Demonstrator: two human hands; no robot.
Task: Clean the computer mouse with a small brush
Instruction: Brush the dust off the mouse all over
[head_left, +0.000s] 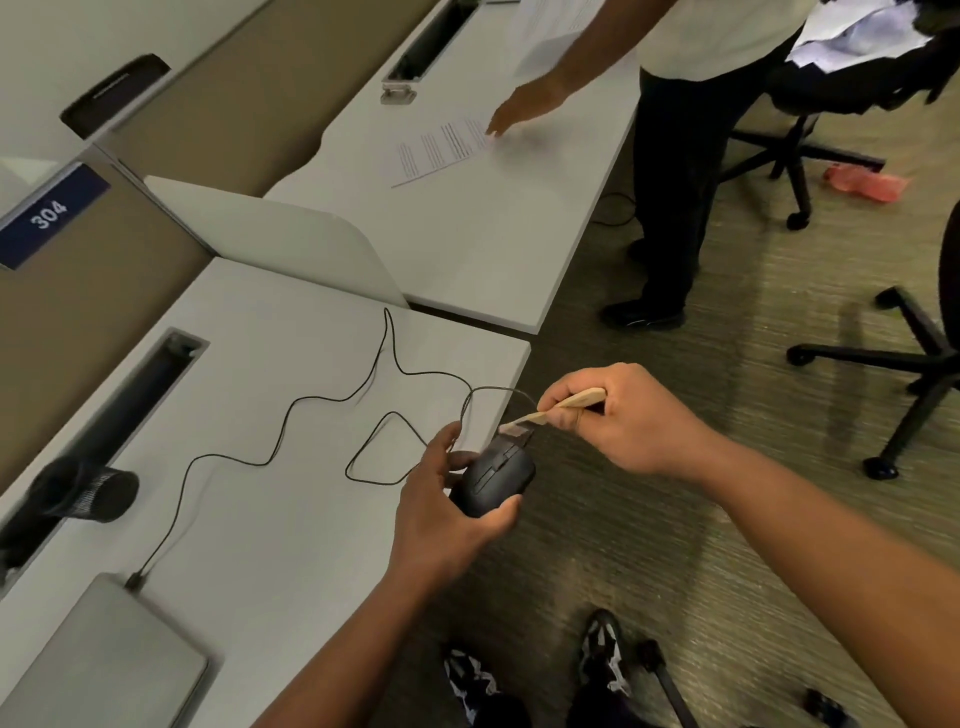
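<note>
Cradled from below, the black computer mouse (493, 480) sits in the left hand (441, 514), whose fingers and thumb curl round its sides so that its buttons and wheel face up; it is held in the air just off the near right edge of the white desk (291, 441), over the carpet. Its thin black cable (291, 410) trails left in loose loops across the desk to a plug at the grey laptop (104, 654) in the near left corner. The right hand (618, 415) pinches the pale wooden handle of the small brush (550, 410) between thumb and curled fingers, the handle slanting down and left so the bristles meet the far, front end of the mouse by the wheel; the bristles are blurred, so their exact contact spot is hard to read. To do this step well, I judge the left hand should keep the mouse steady and tilted slightly away, so loosened dust falls to the floor rather than into the wheel gap. Short, light strokes along the seam between the buttons and around the wheel would suit, always directed outward toward the cable end. Slack in the cable looks ample, so turning the mouse to reach its sides and underside should not tug the plug.
</note>
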